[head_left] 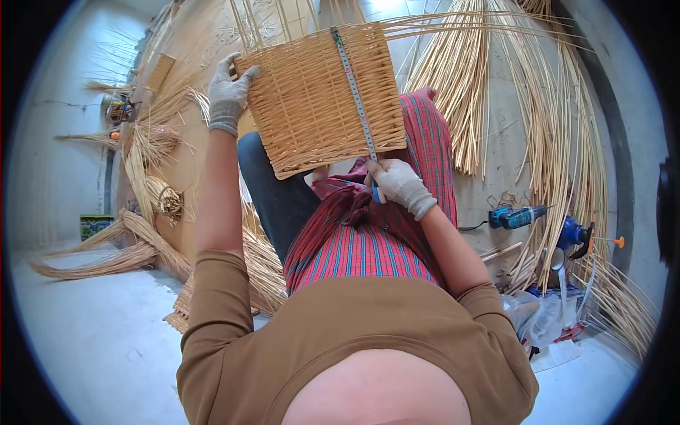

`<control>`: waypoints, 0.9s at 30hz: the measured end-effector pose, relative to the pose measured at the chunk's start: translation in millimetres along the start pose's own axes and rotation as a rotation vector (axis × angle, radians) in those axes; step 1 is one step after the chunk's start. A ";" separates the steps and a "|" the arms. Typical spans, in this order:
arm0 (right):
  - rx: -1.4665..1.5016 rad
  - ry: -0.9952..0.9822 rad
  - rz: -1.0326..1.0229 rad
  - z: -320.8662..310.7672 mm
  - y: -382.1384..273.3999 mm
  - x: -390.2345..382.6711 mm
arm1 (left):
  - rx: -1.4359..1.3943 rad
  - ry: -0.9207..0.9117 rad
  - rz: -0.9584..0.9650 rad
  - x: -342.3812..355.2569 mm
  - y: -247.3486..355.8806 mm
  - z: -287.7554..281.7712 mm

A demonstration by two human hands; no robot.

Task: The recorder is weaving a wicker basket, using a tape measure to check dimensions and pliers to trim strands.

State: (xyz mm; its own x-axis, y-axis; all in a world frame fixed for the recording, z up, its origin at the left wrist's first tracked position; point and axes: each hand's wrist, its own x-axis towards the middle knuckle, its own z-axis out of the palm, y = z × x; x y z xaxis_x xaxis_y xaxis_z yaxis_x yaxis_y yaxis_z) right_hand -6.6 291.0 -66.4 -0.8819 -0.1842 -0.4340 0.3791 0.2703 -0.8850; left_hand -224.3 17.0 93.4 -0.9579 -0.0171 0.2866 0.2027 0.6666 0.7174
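Observation:
A woven rattan panel (297, 106), with long loose strands sticking out from its top, is held over my lap at a slight tilt. My left hand (231, 95), in a pale glove, grips its upper left corner. A pale tape measure blade (355, 92) lies across the panel's right part, from the top edge to past the bottom edge. Just below that edge, my gloved right hand (398, 185) is closed on the blue case (377, 193) of the tape measure. Red plaid cloth (432, 134) covers part of my lap and right leg.
Rattan strand bundles (460, 78) spread at the right and more (149, 177) lie at the left. A teal power tool (516, 217), a blue canister (570, 232) and plastic bags (538, 319) sit to my right. A low wooden board (184, 35) is at the upper left.

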 end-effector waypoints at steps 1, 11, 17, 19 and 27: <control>0.000 -0.003 0.003 0.1 -0.4 -0.7 | 0.001 -0.001 -0.004 -1.8 1.5 0.1; 0.027 0.006 0.014 -0.7 -15.4 -4.5 | -0.402 -0.068 -0.022 6.3 -27.9 2.0; 0.145 -0.124 -0.047 4.4 -19.3 -8.0 | -0.400 0.012 0.053 0.0 -42.0 12.3; 0.282 -0.244 -0.142 13.7 -29.7 -16.8 | -0.493 0.025 0.048 -12.7 -27.7 16.7; 0.232 -0.506 -0.247 60.9 -61.5 2.0 | -0.377 0.040 0.197 -19.1 -22.5 15.8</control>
State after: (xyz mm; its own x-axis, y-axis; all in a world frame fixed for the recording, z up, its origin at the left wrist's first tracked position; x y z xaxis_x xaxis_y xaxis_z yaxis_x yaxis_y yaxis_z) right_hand -14.6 216.4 -23.1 -0.7306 -0.6566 -0.1872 0.2814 -0.0398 -0.9588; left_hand -213.7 14.1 61.7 -0.8864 0.0496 0.4603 0.4482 0.3412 0.8263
